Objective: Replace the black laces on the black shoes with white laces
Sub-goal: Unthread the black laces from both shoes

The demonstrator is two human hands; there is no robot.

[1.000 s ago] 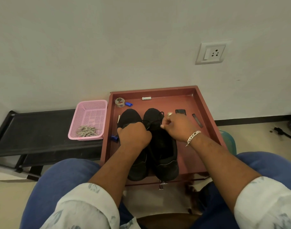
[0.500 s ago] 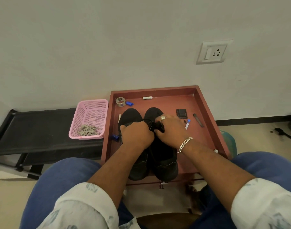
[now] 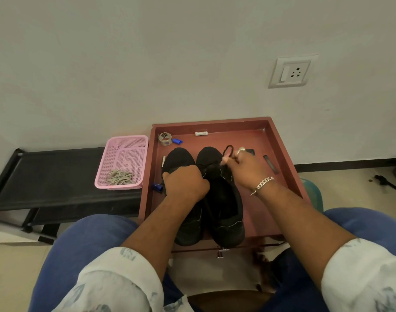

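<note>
- Unlacing in progress: the right hand (image 3: 245, 168) pinches a loop of black lace (image 3: 229, 150) and holds it raised above the toe end of the right-hand shoe (image 3: 224, 199).
- Left hand (image 3: 185, 184): fingers curled into a fist over the lace area between the two shoes; whether it grips lace or only steadies a shoe cannot be told, as the fingertips are hidden.
- Left-hand shoe (image 3: 181, 158): black, toe pointing to the wall, just beside its partner; its lacing is hidden under the fist and forearm.
- Both shoes stand in a red-brown tray (image 3: 280, 140), heels at the near edge.
- White laces (image 3: 120, 178): a loose tangle in the near end of a pink basket (image 3: 125, 145), on a black bench (image 3: 46, 167) just left of the tray; untouched.
- Small items in the tray: a roll of tape (image 3: 165, 138), a blue cap (image 3: 177, 141).
- Step judged: early, black lace partly drawn, no white lace fitted.
- Next move calls for drawing the loop clear of its eyelets while the other hand holds the shoe down, row after row, until the lace is free.
</note>
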